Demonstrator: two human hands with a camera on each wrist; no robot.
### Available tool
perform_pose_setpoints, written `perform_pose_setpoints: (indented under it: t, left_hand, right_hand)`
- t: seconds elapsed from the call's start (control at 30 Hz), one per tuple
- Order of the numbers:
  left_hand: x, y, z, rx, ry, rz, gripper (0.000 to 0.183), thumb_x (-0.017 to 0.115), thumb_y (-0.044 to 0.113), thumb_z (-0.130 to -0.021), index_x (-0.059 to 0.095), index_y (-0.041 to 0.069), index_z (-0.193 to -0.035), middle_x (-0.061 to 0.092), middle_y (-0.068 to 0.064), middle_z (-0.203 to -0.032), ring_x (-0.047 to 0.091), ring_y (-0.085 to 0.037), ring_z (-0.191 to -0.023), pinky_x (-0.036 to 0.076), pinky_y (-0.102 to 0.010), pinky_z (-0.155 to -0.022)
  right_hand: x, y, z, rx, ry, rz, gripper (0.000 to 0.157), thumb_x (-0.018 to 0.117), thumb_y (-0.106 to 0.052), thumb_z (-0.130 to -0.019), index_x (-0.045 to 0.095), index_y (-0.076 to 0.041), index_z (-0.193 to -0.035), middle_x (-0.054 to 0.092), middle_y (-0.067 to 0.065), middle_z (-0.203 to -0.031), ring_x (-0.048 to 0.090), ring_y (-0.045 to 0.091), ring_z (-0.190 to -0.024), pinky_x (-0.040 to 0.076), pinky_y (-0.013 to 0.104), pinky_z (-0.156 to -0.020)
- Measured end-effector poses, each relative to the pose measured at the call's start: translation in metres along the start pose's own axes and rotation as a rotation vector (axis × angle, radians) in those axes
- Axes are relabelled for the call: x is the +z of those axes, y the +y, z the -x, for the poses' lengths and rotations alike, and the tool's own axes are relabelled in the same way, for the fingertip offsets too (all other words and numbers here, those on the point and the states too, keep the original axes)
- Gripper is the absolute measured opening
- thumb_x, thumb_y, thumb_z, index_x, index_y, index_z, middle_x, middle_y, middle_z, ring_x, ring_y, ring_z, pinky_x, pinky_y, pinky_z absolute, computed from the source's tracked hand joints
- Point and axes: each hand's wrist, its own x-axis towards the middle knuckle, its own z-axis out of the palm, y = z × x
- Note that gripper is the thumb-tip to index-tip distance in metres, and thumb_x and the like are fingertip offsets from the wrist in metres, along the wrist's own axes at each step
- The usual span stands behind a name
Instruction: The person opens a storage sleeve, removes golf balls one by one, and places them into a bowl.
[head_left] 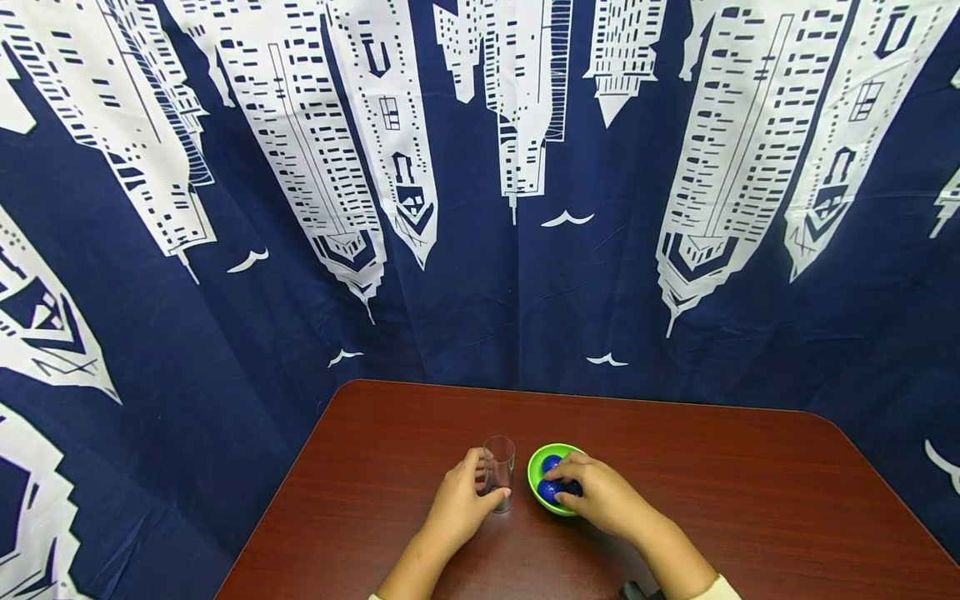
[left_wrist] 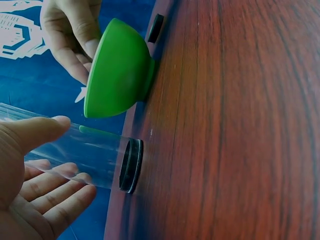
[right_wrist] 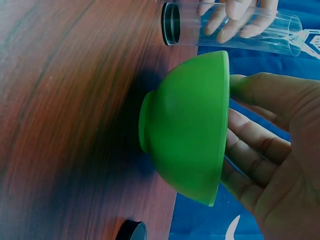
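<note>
My left hand [head_left: 461, 500] stands around a clear tube [head_left: 501, 471], thumb on the near side and fingers on the far side. The tube stands upright on the table, and its black base [left_wrist: 131, 166] shows in the left wrist view. To its right sits a green bowl [head_left: 534, 458] with blue balls [head_left: 549, 492] inside. My right hand [head_left: 607, 496] reaches over the rim, thumb and fingers pinching at a ball inside. In the right wrist view, the bowl wall hides the fingertips and balls.
The brown wooden table [head_left: 420, 417] ends at a dark blue curtain [head_left: 480, 308] printed with white buildings. A small black disc-like piece [left_wrist: 156, 28] lies on the table beyond the bowl in the left wrist view.
</note>
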Motion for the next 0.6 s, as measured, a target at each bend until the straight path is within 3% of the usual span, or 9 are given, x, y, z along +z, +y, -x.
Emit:
perform_pose_setpoints:
  t: [0.17,0.3,0.43,0.6]
  left_hand:
    - [-0.001,-0.003,0.001,0.000,-0.032,-0.045,0.063,0.085,0.024,-0.083,0.050,0.010,-0.134,0.068,-0.014,-0.124,0.069,-0.029,-0.112,0.059,-0.037,-0.087]
    - [-0.003,-0.003,0.002,0.011,-0.035,-0.070,0.080,0.083,0.033,-0.085,0.039,0.013,-0.149,0.066,-0.013,-0.130,0.068,-0.031,-0.113,0.059,-0.043,-0.091]
    - [-0.010,0.001,0.003,0.034,0.013,-0.059,0.083,0.078,0.044,-0.087,0.035,0.015,-0.153,0.065,-0.009,-0.132,0.066,-0.030,-0.118,0.056,-0.047,-0.096]
    - [-0.019,0.011,0.003,0.055,0.122,-0.054,0.080,0.077,0.050,-0.085,0.041,0.018,-0.149,0.064,-0.003,-0.132,0.058,-0.031,-0.129,0.049,-0.055,-0.105]
  right_hand:
    - [0.003,0.000,0.002,0.050,0.014,-0.063,0.019,0.074,-0.018,-0.092,0.075,-0.016,-0.111,0.067,-0.006,-0.108,0.067,0.012,-0.096,0.057,0.033,-0.084]
    - [0.005,-0.001,0.004,0.086,0.080,-0.125,0.016,0.071,-0.018,-0.094,0.075,-0.018,-0.110,0.065,-0.011,-0.105,0.065,0.007,-0.095,0.058,0.032,-0.085]
    - [0.004,0.000,0.006,0.085,0.200,-0.148,0.013,0.071,-0.019,-0.095,0.075,-0.018,-0.107,0.065,-0.016,-0.100,0.063,0.000,-0.093,0.059,0.032,-0.084]
    - [-0.003,0.000,0.010,0.122,0.325,-0.204,0.009,0.068,-0.024,-0.098,0.075,-0.022,-0.102,0.067,-0.019,-0.098,0.063,-0.003,-0.091,0.059,0.025,-0.078]
